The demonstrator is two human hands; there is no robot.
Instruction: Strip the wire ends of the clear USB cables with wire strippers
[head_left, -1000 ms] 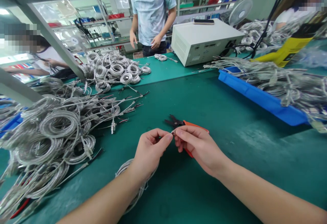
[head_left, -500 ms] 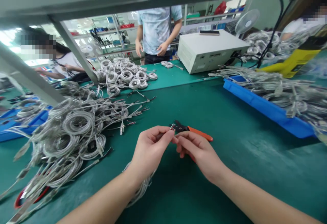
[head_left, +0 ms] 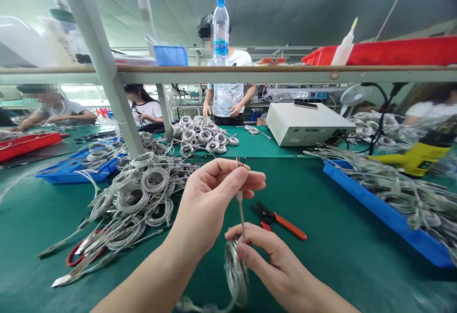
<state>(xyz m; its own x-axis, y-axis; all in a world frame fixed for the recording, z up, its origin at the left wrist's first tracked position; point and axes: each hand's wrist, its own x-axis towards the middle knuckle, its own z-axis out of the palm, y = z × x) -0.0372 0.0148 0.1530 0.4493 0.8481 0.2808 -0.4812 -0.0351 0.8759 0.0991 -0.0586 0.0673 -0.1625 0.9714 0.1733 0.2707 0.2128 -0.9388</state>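
My left hand is raised and pinches the stripped end of a silver cable; thin coloured wire ends stick up above its fingertips. Lower down, my right hand pinches the same cable just above its coiled part. Orange-handled cutters lie on the green mat just behind my right hand.
A heap of coiled silver cables lies at left, another pile further back. Blue trays sit right and left. A white box, a yellow tool, and a shelf with a bottle stand ahead. Several people work around the table.
The camera tilted up, showing the shelf. My left hand lifted the cable end upward; my right hand slid down the cable to the coil, which rose off the mat.
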